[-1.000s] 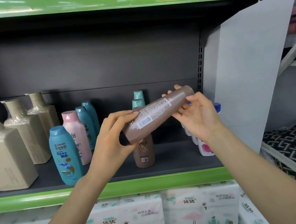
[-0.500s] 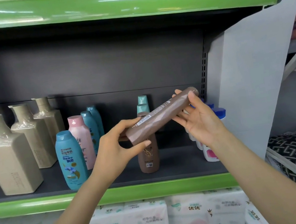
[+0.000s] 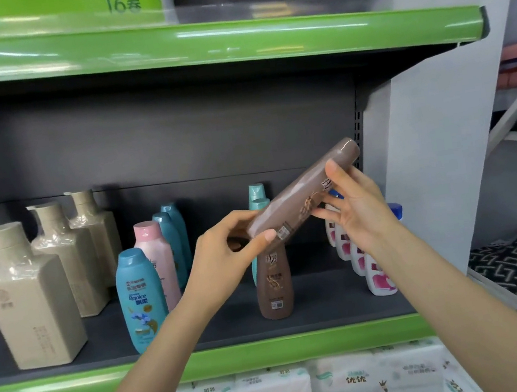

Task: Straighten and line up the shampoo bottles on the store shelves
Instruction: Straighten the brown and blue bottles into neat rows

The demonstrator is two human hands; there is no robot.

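Since half a second back the brown bottle (image 3: 301, 199) has been rolled in the hands, so the barcode that faced up now sits low near the base end and the front print is coming round. Its cap end has also tipped higher, up toward the right.

Going left to right: three beige square bottles (image 3: 30, 297) stand in a row running front to back, wrapped in clear film, already pretty tidy. Next is a blue Rejoice bottle (image 3: 140, 297) at the front with a pink bottle (image 3: 156, 261) just behind it and a couple more blue ones further back, so that file looks mixed but upright.

Then the left hand (image 3: 225, 254) pinches the base end of the brown bottle between thumb and fingers, I'd guess to spin it and check which side is the front. That bottle is held in the air, slanted, in front of the shelf (image 3: 318, 314) and not touching it. Right below stands a matching brown bottle (image 3: 273, 284), label facing out, with teal-capped bottles (image 3: 256, 196) behind it. My read is the held one belongs in that file, which is why it's hovering over it.

The right hand (image 3: 358, 211) cups the bottle's upper half, fingers mostly straight under it and thumb laid over the top, more steadying than gripping. Behind it a row of white and pink bottles (image 3: 378, 278) runs back along the shelf's right end.
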